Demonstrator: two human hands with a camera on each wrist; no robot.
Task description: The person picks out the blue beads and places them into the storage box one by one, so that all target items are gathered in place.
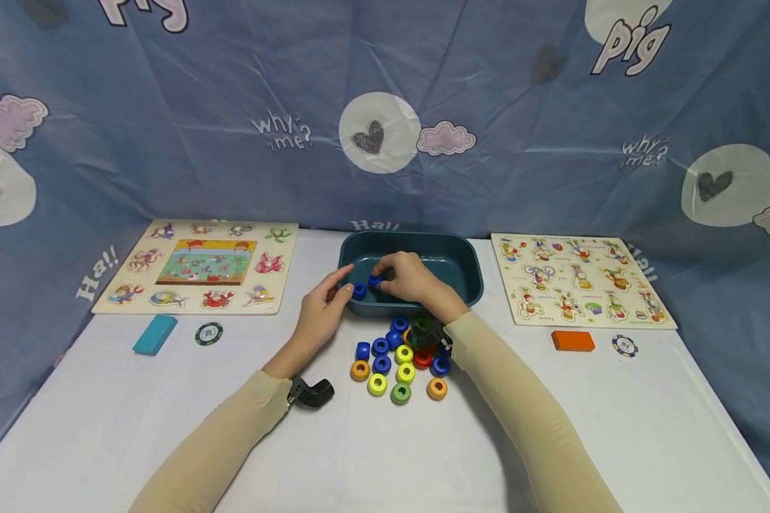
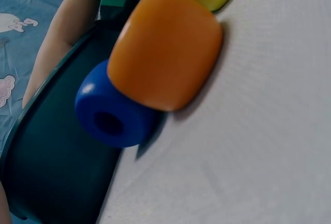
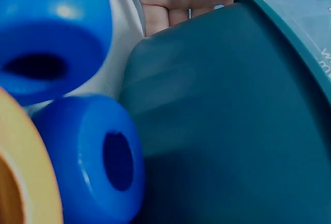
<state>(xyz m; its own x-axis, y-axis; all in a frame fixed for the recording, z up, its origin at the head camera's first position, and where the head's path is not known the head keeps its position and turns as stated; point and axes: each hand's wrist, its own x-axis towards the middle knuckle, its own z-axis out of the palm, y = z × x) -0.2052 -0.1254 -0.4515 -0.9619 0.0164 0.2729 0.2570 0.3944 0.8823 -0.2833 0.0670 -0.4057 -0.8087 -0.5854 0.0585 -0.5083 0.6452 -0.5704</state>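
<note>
We look down at a white table (image 1: pixel 552 442) where our two hands meet at the front rim of a dark teal bin (image 1: pixel 462 274). Our right hand (image 1: pixel 411 278), reaching in from five o'clock, curls its fingers around a blue bead (image 1: pixel 375 281), pinching it just over the bin's near edge. A second blue bead (image 1: pixel 358 290) sits at nine o'clock of the first, right at the bin's front wall; our left hand (image 1: pixel 321 310) has its fingertips against it, fingers fairly straight, though we cannot tell whether it pinches the bead or only touches it.

The beads are chunky, glossy, barrel-shaped rings with a round hole through the middle, as the wrist views show close up: a blue bead with its dark hole beside an orange one, lying against the bin's outer wall.

The bin is rectangular with rounded corners and smooth sloping walls. What shows of its interior is bare; our right hand hides part of the floor.

At six o'clock of the bin, a pile of loose beads (image 1: pixel 398 360) lies on the table in blue, yellow, orange, green and red, touching one another. A fish puzzle board (image 1: pixel 199 267) lies at nine o'clock of the bin, and an animal puzzle board (image 1: pixel 580 279) at three o'clock.
</note>
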